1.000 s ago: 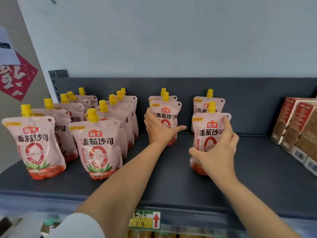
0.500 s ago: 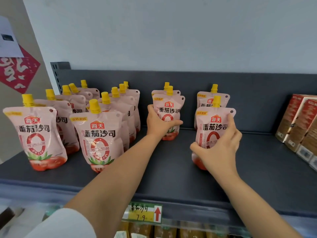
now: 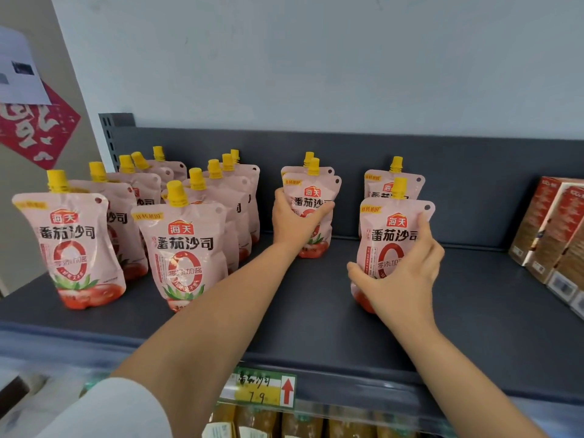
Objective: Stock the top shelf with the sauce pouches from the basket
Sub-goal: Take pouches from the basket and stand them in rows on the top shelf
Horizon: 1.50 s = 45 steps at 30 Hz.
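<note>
Shelf (image 3: pixel 316 327): dark, top tier, wall behind.
Boxes (image 3: pixel 556 229): brown and red, at 3 o'clock, well apart from the hands.
Stock (image 3: pixel 177 248): two files of pouches at 9 o'clock, upright, labels forward.
Left pouch (image 3: pixel 316 197): at 12 o'clock, clasped by the left hand (image 3: pixel 292 221), just before another.
Right pouch (image 3: pixel 387 235): at 2 o'clock, gripped by the right hand (image 3: pixel 399 279); base on the shelf as far as I can judge (the palm hides it).
Both: long axis vertical, yellow cap up, print forward.
Risk: soft bases; a hasty release could tip one back onto the pouch behind.
Basket: unseen.
</note>
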Each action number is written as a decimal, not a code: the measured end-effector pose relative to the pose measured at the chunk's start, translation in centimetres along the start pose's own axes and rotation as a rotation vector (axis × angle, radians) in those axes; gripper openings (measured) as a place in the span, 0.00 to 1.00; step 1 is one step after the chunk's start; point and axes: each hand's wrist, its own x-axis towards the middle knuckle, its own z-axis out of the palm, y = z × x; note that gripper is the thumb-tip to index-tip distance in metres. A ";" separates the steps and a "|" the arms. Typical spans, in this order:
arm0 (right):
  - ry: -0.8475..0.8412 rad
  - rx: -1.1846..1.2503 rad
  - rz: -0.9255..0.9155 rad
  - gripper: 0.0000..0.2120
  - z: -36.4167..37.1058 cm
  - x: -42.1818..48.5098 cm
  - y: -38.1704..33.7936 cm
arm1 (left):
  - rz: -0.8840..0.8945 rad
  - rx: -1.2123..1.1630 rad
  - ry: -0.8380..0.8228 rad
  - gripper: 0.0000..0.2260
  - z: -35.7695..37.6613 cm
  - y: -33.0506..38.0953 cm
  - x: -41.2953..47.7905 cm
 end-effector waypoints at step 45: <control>-0.097 0.165 0.040 0.52 7.3 3.2 -3.4 | -0.091 0.440 -0.762 0.57 -5.4 2.3 -5.2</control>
